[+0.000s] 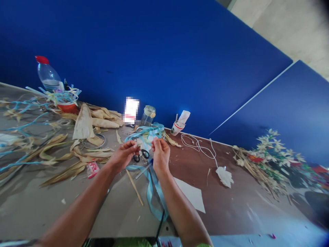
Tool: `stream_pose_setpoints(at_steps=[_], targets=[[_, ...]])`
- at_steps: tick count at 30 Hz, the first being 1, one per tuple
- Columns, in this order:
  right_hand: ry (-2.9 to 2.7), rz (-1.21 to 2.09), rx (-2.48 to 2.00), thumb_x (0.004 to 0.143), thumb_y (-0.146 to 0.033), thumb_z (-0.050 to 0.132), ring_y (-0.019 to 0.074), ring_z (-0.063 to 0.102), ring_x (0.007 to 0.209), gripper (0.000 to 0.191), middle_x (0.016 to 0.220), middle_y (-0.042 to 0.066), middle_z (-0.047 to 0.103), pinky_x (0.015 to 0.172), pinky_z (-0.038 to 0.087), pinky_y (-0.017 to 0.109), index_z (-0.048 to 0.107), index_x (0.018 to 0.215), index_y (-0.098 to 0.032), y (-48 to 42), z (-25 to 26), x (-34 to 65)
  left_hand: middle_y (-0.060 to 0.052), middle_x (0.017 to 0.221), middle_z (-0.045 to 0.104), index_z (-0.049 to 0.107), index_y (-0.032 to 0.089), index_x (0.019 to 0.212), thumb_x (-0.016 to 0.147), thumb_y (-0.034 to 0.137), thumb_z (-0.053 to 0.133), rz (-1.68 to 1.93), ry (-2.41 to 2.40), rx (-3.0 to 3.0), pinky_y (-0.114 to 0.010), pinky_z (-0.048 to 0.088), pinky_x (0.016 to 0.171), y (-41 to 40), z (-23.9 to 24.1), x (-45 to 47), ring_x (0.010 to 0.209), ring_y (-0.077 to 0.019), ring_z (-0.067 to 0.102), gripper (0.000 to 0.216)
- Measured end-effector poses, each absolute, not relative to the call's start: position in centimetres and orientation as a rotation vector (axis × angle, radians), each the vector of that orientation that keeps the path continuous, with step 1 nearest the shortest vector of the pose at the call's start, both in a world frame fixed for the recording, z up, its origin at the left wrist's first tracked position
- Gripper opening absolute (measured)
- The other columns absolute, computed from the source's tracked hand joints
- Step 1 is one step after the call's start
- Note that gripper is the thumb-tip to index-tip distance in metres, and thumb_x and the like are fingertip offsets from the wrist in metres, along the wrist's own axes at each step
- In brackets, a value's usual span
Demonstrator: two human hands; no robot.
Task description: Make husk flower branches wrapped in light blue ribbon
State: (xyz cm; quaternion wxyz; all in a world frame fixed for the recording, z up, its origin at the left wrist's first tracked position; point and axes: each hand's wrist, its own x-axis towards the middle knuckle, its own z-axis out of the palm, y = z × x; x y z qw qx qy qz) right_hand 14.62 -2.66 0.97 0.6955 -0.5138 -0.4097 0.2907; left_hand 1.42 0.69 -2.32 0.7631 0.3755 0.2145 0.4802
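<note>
My left hand [125, 155] is closed in a pinch, with a small pale bit at the fingertips that is too small to name. Just across from it, my right hand [161, 153] also has its fingers pressed together, and what they hold is unclear. Between and below the hands show the black handles of scissors [145, 154]. Light blue ribbon [151, 202] runs under my right wrist toward the table's front edge, and more of it lies in loops behind the hands. A thin wooden stick [135, 188] lies below my left hand.
Dry corn husks [83, 123] and a red-and-white packet [93, 169] lie left. A red-capped bottle [48, 75], a lidded jar [148, 116] and a white cup [177, 128] stand along the blue partition [154, 58]. White paper [192, 195], a cable [197, 145] and white flowers [275, 147] are right.
</note>
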Motion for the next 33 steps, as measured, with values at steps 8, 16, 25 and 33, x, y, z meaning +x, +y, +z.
stream_pose_setpoints(at_steps=[8,16,25,33], targets=[[-1.074,0.716,-1.201,0.073,-0.032,0.058,0.0088,0.044,0.057,0.017,0.068,-0.002,0.055,0.056,0.038,0.022,0.060,0.077,-0.016,-2.2,0.9,15.3,0.000,0.067,0.062,0.064,0.016,0.069,0.062,0.023,0.077,1.104,0.443,0.719,-0.024,0.042,0.064,1.1,-2.3,1.0,0.062,-0.0099,0.055,0.016],[-1.379,0.722,-1.277,0.068,-0.030,0.064,0.0119,0.052,0.062,0.020,0.073,0.001,0.060,0.060,0.044,0.024,0.063,0.083,-0.017,-2.3,1.6,13.0,-0.002,0.068,0.064,0.067,0.014,0.072,0.062,0.025,0.077,1.144,0.447,0.784,-0.025,0.043,0.064,1.4,-2.8,1.2,0.063,-0.0114,0.056,0.018],[-1.165,0.917,-1.257,0.068,-0.028,0.059,0.0092,0.047,0.051,0.012,0.055,-0.004,0.055,0.052,0.037,0.022,0.060,0.065,-0.016,-1.9,1.9,12.6,-0.001,0.068,0.062,0.066,0.014,0.072,0.064,0.024,0.076,1.134,0.443,0.802,-0.022,0.038,0.061,1.5,-3.1,1.2,0.063,-0.0092,0.053,0.016],[-0.719,1.406,-1.082,0.057,-0.027,0.068,0.0036,0.038,0.040,0.018,0.048,-0.006,0.049,0.041,0.026,0.018,0.055,0.056,-0.015,-1.5,1.6,12.8,-0.002,0.069,0.063,0.065,0.013,0.075,0.068,0.027,0.073,1.102,0.405,0.882,-0.024,0.039,0.063,1.4,-3.2,1.2,0.064,-0.0115,0.055,0.017]])
